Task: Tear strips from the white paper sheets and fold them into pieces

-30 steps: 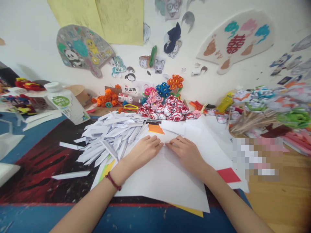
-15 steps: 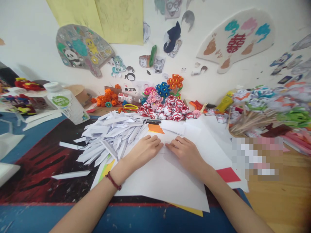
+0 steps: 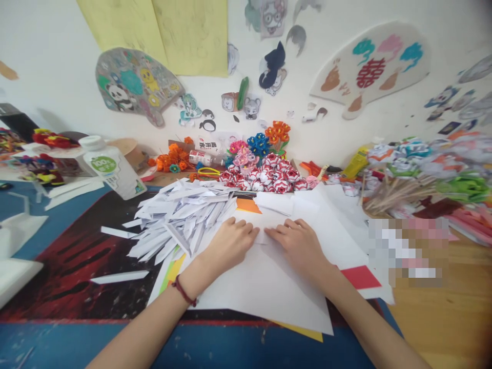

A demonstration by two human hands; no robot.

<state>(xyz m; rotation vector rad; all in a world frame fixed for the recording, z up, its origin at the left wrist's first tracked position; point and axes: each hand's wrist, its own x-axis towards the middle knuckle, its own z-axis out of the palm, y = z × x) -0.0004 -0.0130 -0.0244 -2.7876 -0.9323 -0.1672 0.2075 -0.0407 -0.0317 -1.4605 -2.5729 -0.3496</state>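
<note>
Between my two hands lies a small piece of white paper (image 3: 262,237), partly hidden by my fingers and hard to tell from the white sheet below. My left hand (image 3: 233,240), a dark red cord on its wrist, has curled fingers that pinch the paper's left side. On the other side, my right hand (image 3: 294,241) grips it with thumb and bent fingers. Both hands rest over large white sheets (image 3: 272,289). Left of them is a heap of folded white paper strips (image 3: 180,218). An orange paper piece (image 3: 249,205) lies just beyond my fingers.
A white bottle (image 3: 113,166) stands behind the heap at left. Red-and-white paper flowers (image 3: 274,174) are bunched along the wall. A red paper piece (image 3: 361,277) lies right of my right forearm, and thin sticks (image 3: 400,195) lie farther right.
The view has shifted slightly, so most things sit a little lower and farther right. Both hands keep their hold, and a bit more of the paper's folded edge shows between them.
</note>
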